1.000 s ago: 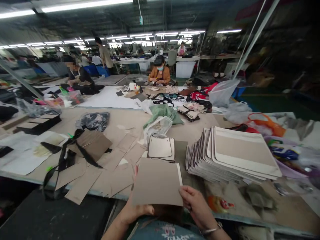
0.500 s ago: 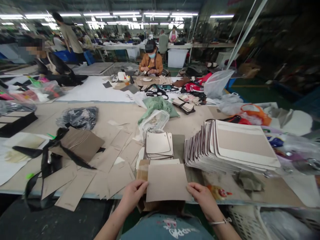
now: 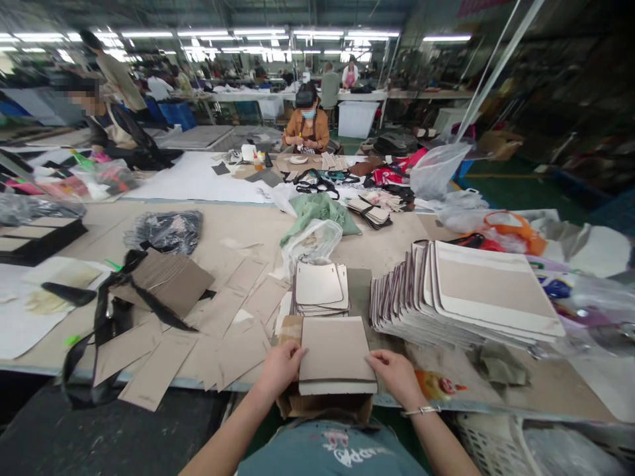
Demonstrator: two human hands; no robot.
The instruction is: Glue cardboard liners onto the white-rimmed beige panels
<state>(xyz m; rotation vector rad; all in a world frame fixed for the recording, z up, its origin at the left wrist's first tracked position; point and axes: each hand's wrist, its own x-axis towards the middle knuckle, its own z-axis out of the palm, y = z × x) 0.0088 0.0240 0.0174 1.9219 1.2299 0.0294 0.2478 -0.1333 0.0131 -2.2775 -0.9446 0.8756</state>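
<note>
A small stack of beige rectangular panels with white edges [image 3: 333,354] lies at the near edge of the worktable [image 3: 238,228], on a brown cardboard piece. My left hand [image 3: 280,367] grips the stack's left edge, fingers curled on it. My right hand [image 3: 394,374] holds its right edge, thumb on top. Just beyond lies a smaller pile of cream cut pieces with notched tops [image 3: 320,287]. To the right, a large slanted stack of beige-and-white panels [image 3: 461,294] fans across the table.
Loose brown cardboard sheets [image 3: 208,330] and black straps [image 3: 106,317] lie at left. Plastic bags [image 3: 310,241], green cloth and an orange bag [image 3: 510,228] sit behind. A white basket [image 3: 501,436] is at lower right. Other people work at tables farther back.
The beige panel I held up has come down flat onto the stack by the table edge. Both hands have moved to its sides. The view has shifted slightly.
</note>
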